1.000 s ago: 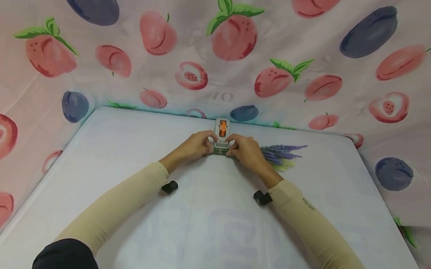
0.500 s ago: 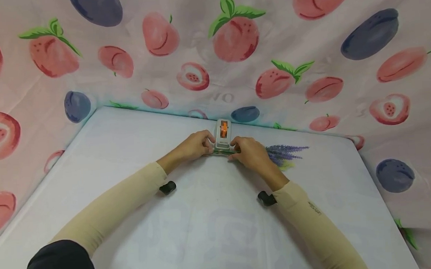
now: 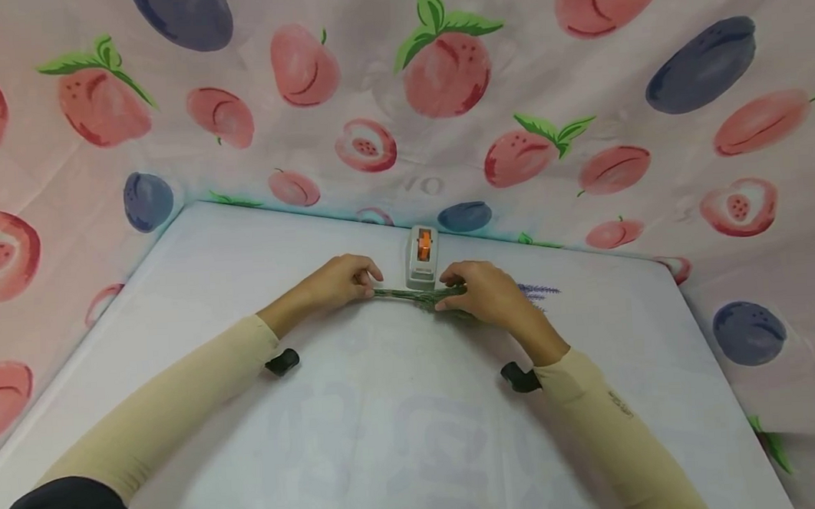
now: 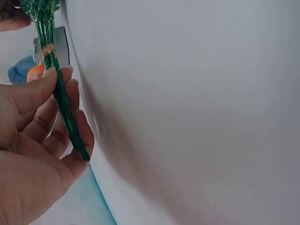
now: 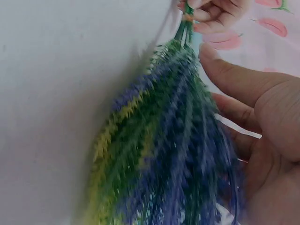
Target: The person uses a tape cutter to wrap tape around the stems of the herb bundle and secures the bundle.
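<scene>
A bunch of lavender (image 3: pixel 409 293) lies sideways between both hands, its green stems to the left and purple flower heads to the right. My left hand (image 3: pixel 343 281) pinches the stem ends between thumb and fingers, as the left wrist view confirms. Around the stems (image 4: pixel 65 108) runs a narrow orange-tan band (image 4: pixel 48 48). My right hand (image 3: pixel 489 292) holds the bunch near the base of the flowers, thumb on one side and fingers partly hidden behind. Purple, green and yellowish sprays (image 5: pixel 173 122) fill the right wrist view, with a thin white strip (image 5: pixel 239 126) beside the fingers.
Just behind the stems stands a grey tape dispenser (image 3: pixel 422 273) with an orange core (image 3: pixel 424 245), close to the table's back edge. White cloth covers the table (image 3: pixel 388 409). A fruit-printed curtain (image 3: pixel 370 72) hangs behind it and along the sides.
Both hands have come away from the tape dispenser, which now stands on its own. My left hand has moved left along with the stems, and the flower heads are drawn left into the right hand.
</scene>
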Motion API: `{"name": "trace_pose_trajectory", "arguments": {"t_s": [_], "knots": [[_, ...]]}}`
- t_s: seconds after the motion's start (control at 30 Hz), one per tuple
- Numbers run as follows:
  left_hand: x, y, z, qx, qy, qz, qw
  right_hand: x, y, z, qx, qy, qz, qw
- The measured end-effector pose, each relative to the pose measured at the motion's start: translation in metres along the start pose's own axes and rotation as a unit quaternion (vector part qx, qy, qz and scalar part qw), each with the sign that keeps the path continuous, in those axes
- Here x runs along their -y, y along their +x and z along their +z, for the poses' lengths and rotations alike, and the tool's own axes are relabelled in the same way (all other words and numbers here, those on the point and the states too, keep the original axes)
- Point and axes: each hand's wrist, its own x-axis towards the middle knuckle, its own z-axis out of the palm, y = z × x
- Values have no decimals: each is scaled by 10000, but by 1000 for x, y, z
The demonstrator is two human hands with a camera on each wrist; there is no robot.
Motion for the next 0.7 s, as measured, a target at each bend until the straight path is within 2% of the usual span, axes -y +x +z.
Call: {"name": "trace_pose_trajectory", "arguments": {"t_s": [0.2, 0.37, 0.57, 0.7], "knots": [[7, -13, -8, -65, 88, -33, 9999, 1, -9, -12, -132, 469, -187, 9986], [9, -23, -8, -109, 364, 87, 9992, -3, -15, -19, -291, 587, -183, 9977], [5, -31, -1, -288, 815, 268, 9959, -9, -19, -18, -146, 444, -225, 9987], [-1, -34, 2, -491, 1069, 194, 9929, -13, -22, -8, -81, 96, -360, 9993]]}}
